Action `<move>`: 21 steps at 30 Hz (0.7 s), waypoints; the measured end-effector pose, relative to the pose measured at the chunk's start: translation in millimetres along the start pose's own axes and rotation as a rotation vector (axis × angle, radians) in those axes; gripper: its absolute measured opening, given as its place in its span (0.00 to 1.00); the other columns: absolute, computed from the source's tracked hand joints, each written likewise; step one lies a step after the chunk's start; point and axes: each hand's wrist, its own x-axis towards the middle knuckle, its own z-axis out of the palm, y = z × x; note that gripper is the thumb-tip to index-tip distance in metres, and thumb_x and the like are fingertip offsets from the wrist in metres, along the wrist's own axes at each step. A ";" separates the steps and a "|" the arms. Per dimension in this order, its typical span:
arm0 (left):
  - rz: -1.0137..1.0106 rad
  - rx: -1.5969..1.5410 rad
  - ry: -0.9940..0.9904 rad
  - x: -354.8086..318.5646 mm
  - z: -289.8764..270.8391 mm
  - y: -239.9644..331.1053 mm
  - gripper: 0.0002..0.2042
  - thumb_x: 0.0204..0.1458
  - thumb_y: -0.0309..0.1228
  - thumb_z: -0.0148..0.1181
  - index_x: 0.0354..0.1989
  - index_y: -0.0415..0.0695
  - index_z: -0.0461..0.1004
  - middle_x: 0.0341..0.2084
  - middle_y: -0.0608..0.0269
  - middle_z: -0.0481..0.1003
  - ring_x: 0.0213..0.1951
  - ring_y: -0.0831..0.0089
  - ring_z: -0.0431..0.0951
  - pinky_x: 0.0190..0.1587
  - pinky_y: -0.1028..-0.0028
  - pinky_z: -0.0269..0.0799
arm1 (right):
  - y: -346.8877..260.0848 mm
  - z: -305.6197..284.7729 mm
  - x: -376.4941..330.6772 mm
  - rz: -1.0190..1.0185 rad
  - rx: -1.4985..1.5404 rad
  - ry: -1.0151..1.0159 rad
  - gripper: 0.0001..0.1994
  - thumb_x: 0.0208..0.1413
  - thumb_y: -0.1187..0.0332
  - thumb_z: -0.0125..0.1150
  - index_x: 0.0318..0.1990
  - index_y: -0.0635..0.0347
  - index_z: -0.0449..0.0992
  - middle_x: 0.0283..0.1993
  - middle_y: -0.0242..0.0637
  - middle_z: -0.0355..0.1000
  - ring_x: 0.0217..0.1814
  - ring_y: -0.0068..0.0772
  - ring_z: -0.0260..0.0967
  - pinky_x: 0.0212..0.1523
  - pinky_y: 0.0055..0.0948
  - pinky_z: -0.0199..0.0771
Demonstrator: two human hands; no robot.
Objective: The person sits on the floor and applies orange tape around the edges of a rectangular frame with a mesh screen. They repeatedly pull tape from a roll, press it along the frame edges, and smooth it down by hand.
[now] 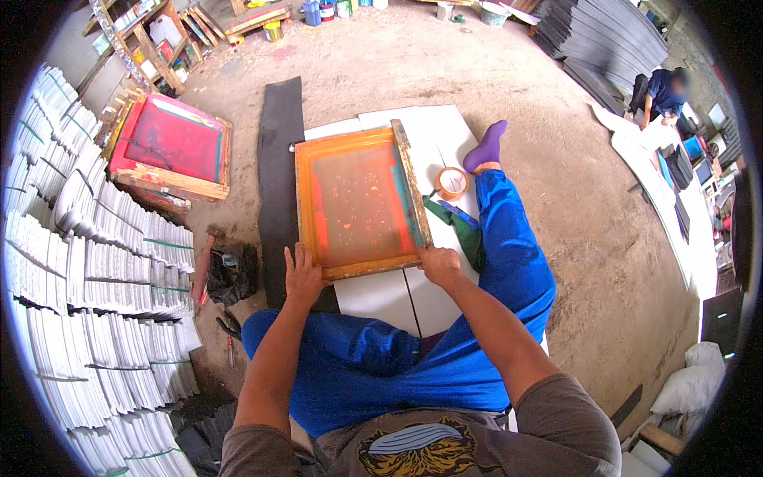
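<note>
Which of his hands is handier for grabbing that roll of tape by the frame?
The right hand, probably. It rests on the near right corner of the orange screen frame, and the tape roll lies just beyond that side. The left hand sits at the near left corner, with the whole frame between.

Orange screen frame (359, 203), red frame (172, 145), blue trousers (509, 262), purple sock (486, 147), black strip (279, 159).

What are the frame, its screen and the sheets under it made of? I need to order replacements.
Frame: looks like bare wood, pale grain showing at the edges, stained orange with ink. Screen: seemingly a fine, taut, translucent mesh, smeared orange and teal. Sheets: flat, matte white, probably card or board; cannot tell which.
</note>
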 end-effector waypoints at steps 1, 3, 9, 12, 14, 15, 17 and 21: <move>0.004 0.010 -0.002 2.7 0.2 -0.4 0.33 0.38 0.58 0.72 0.48 0.46 0.83 0.58 0.50 0.69 0.70 0.47 0.56 0.72 0.38 0.42 | 1.0 2.7 5.4 -0.001 -0.016 -0.016 0.20 0.57 0.55 0.67 0.52 0.53 0.76 0.45 0.42 0.79 0.46 0.46 0.81 0.44 0.46 0.81; 0.001 0.036 -0.040 7.9 -4.1 1.6 0.34 0.40 0.58 0.71 0.50 0.45 0.82 0.59 0.50 0.69 0.71 0.48 0.56 0.72 0.39 0.42 | 3.6 5.6 13.2 -0.003 -0.060 -0.035 0.19 0.56 0.55 0.68 0.51 0.55 0.76 0.45 0.41 0.79 0.46 0.46 0.81 0.44 0.46 0.81; 0.117 -0.046 -0.011 -1.4 1.9 7.9 0.31 0.51 0.52 0.65 0.57 0.42 0.75 0.57 0.51 0.70 0.69 0.53 0.60 0.72 0.45 0.46 | -13.6 -16.6 7.7 -0.161 -0.128 0.071 0.15 0.57 0.59 0.65 0.49 0.53 0.80 0.52 0.41 0.75 0.49 0.45 0.80 0.45 0.46 0.82; 0.198 -0.165 -0.081 5.3 6.8 24.9 0.27 0.55 0.44 0.61 0.60 0.41 0.72 0.53 0.50 0.73 0.64 0.56 0.68 0.69 0.51 0.59 | -14.3 -17.0 5.0 -0.171 -0.069 0.056 0.19 0.53 0.55 0.70 0.46 0.58 0.78 0.53 0.39 0.72 0.48 0.45 0.80 0.46 0.45 0.81; 0.083 -0.199 -0.229 7.6 29.7 28.7 0.25 0.57 0.39 0.59 0.61 0.40 0.71 0.51 0.50 0.75 0.60 0.57 0.72 0.64 0.56 0.67 | -16.4 -8.7 11.1 -0.141 -0.074 0.024 0.20 0.53 0.55 0.71 0.47 0.57 0.77 0.53 0.37 0.72 0.49 0.45 0.79 0.46 0.46 0.81; 0.082 -0.219 -0.246 11.9 27.1 38.5 0.24 0.57 0.37 0.58 0.61 0.40 0.71 0.50 0.50 0.76 0.58 0.57 0.74 0.62 0.57 0.69 | -7.7 2.2 11.6 -0.120 -0.086 0.019 0.21 0.53 0.55 0.71 0.50 0.57 0.76 0.53 0.37 0.72 0.49 0.45 0.79 0.46 0.46 0.81; 0.079 -0.248 -0.279 18.6 6.2 49.5 0.22 0.58 0.34 0.56 0.60 0.40 0.71 0.48 0.50 0.77 0.54 0.57 0.77 0.58 0.58 0.74 | 5.3 20.0 8.1 -0.083 -0.104 0.017 0.24 0.53 0.56 0.70 0.54 0.56 0.74 0.54 0.37 0.72 0.49 0.45 0.79 0.47 0.45 0.81; 0.074 -0.186 -0.070 -5.8 23.1 42.7 0.28 0.59 0.36 0.57 0.67 0.40 0.63 0.59 0.45 0.69 0.65 0.52 0.68 0.66 0.55 0.65 | 9.0 25.1 -27.8 -0.189 0.191 0.363 0.34 0.58 0.50 0.64 0.68 0.53 0.63 0.60 0.43 0.70 0.55 0.48 0.75 0.53 0.46 0.78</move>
